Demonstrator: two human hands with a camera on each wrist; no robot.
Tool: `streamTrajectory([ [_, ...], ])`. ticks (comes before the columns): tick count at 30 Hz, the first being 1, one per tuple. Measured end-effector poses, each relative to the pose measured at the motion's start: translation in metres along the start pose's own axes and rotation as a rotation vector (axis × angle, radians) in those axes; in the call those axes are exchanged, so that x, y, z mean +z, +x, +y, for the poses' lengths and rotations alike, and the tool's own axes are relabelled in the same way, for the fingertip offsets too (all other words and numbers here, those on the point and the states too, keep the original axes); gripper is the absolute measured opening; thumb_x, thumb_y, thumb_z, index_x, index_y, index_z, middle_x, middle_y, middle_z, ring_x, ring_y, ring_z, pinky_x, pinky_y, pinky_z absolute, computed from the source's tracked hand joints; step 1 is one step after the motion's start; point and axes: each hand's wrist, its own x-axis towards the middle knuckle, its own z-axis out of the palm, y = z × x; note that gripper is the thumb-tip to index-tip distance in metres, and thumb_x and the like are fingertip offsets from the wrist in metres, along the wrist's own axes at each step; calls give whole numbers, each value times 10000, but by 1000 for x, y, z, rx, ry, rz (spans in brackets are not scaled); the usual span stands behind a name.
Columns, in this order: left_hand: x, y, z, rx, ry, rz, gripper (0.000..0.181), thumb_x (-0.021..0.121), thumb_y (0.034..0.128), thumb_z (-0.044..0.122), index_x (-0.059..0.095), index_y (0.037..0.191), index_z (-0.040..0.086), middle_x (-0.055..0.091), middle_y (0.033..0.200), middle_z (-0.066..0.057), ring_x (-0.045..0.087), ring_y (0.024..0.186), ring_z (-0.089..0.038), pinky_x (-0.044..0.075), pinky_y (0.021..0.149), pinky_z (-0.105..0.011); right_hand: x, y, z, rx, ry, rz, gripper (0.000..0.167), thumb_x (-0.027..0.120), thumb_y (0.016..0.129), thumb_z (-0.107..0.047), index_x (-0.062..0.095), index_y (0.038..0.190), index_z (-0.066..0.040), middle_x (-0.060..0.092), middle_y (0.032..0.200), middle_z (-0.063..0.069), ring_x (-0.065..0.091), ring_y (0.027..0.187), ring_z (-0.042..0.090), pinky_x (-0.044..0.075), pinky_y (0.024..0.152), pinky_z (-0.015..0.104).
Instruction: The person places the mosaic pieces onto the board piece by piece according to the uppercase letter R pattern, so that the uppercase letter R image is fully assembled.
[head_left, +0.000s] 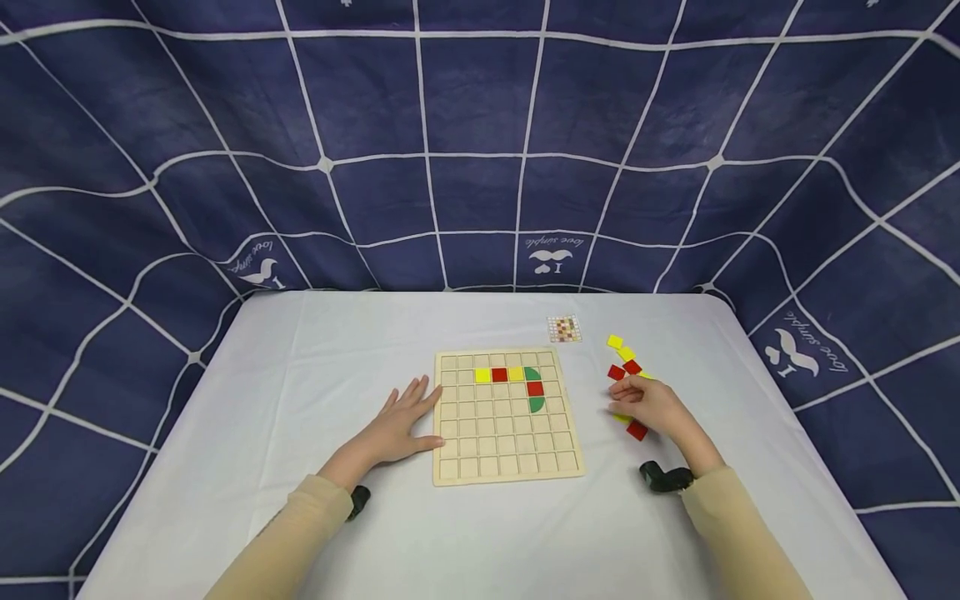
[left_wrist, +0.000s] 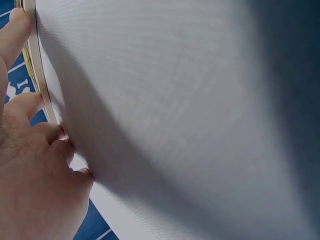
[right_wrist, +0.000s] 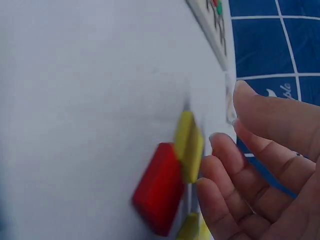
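My left hand [head_left: 397,427] lies with fingers spread on the cloth, thumb and index fingertip touching the left edge of the wooden grid board [head_left: 480,467]; the left wrist view shows the hand [left_wrist: 40,165] against that edge. On the board, a yellow, a red [head_left: 499,375] and a yellow square form a row, beside a green piece [head_left: 532,373], with a red square and another green piece below it. My right hand [head_left: 652,408] hovers at the loose tiles; in the right wrist view the hand [right_wrist: 265,170] has parted, bent fingers with nothing visible between them, beside a red tile [right_wrist: 159,190] and yellow tiles.
A small printed pattern card [head_left: 564,328] lies beyond the board's top right corner. Loose yellow [head_left: 615,342] and red tiles lie right of the board, partly under my right hand. A white cloth [head_left: 337,350] covers the table, and a dark blue curtain [head_left: 480,200] hangs behind it.
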Motion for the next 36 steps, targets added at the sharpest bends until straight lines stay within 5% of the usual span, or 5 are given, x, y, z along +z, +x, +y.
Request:
streamTrajectory([
  [13, 2, 0, -2, 2, 11, 8, 928, 696, 848, 533, 259, 1569, 144, 73, 1656, -132, 27, 1543, -319, 8, 1242, -545, 10, -6, 9, 79, -84, 27, 312, 801, 820, -158, 682, 1080, -34, 614, 908, 72, 529, 820, 200, 459, 682, 268],
  [22, 2, 2, -2, 3, 16, 13, 937, 701, 839, 538, 267, 1567, 138, 81, 1655, -137, 36, 1542, -320, 16, 1240, -548, 11, -3, 1, 48, -64, 33, 241, 811, 812, -168, 687, 995, -75, 605, 851, 45, 525, 767, 176, 428, 651, 254],
  [29, 2, 1, -2, 10, 12, 12, 929, 704, 845, 525, 268, 1566, 136, 81, 1655, -139, 36, 1542, -324, 10, 1239, -552, 24, 4, -24, -48, 104, 103, 211, 808, 813, -148, 708, 980, -66, 674, 875, 51, 588, 768, 165, 509, 670, 211],
  [36, 0, 0, -1, 7, 10, 12, 930, 705, 844, 522, 267, 1566, 133, 82, 1653, -147, 38, 1541, -328, 14, 1237, -557, 49, 13, -57, -108, 260, 61, 194, 789, 827, -114, 734, 1008, -72, 710, 866, 45, 628, 763, 138, 536, 669, 195],
])
